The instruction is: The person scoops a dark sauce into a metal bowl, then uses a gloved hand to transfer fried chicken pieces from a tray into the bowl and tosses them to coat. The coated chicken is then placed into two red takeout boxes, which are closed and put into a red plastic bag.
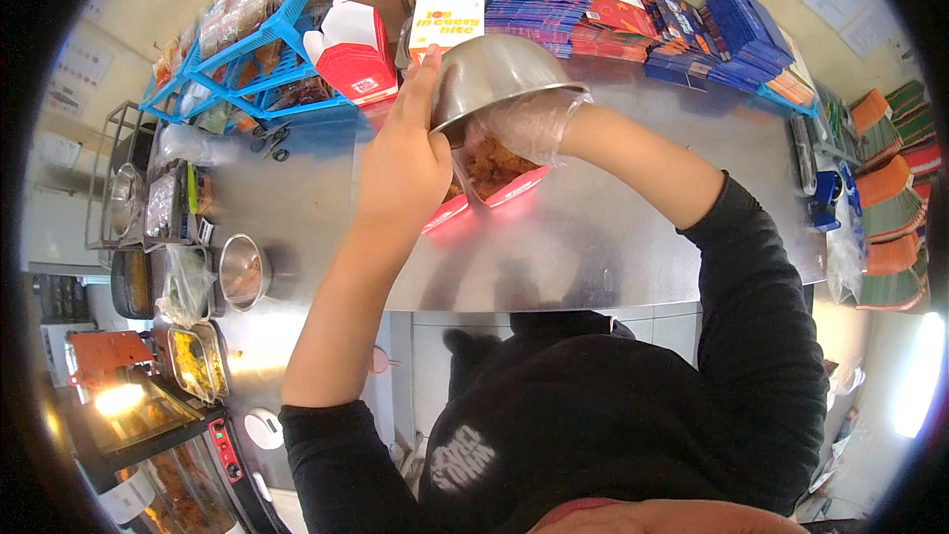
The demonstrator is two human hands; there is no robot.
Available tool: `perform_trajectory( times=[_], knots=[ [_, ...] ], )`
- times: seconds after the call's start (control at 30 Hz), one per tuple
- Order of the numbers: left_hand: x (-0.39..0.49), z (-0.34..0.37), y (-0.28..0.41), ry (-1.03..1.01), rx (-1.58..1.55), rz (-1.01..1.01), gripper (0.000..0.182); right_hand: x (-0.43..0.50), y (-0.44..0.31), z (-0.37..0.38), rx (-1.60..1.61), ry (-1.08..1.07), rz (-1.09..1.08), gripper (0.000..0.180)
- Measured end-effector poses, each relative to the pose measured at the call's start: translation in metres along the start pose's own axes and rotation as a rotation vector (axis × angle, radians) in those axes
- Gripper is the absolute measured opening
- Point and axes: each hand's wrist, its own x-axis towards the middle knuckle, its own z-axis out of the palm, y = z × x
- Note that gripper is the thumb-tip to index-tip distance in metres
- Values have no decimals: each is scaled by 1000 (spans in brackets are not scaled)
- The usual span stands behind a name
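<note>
My left hand [404, 152] is bare and grips a stainless steel mixing bowl [504, 70] by its side. The bowl is tipped, its mouth turned down toward me. Inside a clear plastic glove, my right hand [523, 122] reaches under the rim; its fingers are mostly hidden by the bowl. Just below, two red cardboard food boxes [519, 189] stand side by side on the steel table [608, 237]. Browned pieces of what looks like fried food [493, 163] fill the right box. The left box is largely covered by my left hand.
Behind stand nested red takeaway boxes [356, 52], a yellow-and-white carton [447, 7] and stacked blue cartons [537, 0]. A blue plastic rack [245, 74], scissors [274, 141] and a small steel bowl [245, 271] are left. A heated display case [170, 460] stands lower left.
</note>
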Motion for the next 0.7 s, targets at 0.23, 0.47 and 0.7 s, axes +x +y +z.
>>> perform_trajectory(
  times=[0.23, 0.47, 0.7],
  knots=[
    [0, -23, -4, 201, -194, -192, 68, -17, -5, -22, -399, -187, -97, 20],
    [-78, -97, -63, 681, -508, -787, 44, 0, -20, -4, -430, -403, 143, 24],
    [-233, -109, -98, 558, -744, -1298, 52, -3, -30, -33, -331, -233, 223, 24]
  ],
)
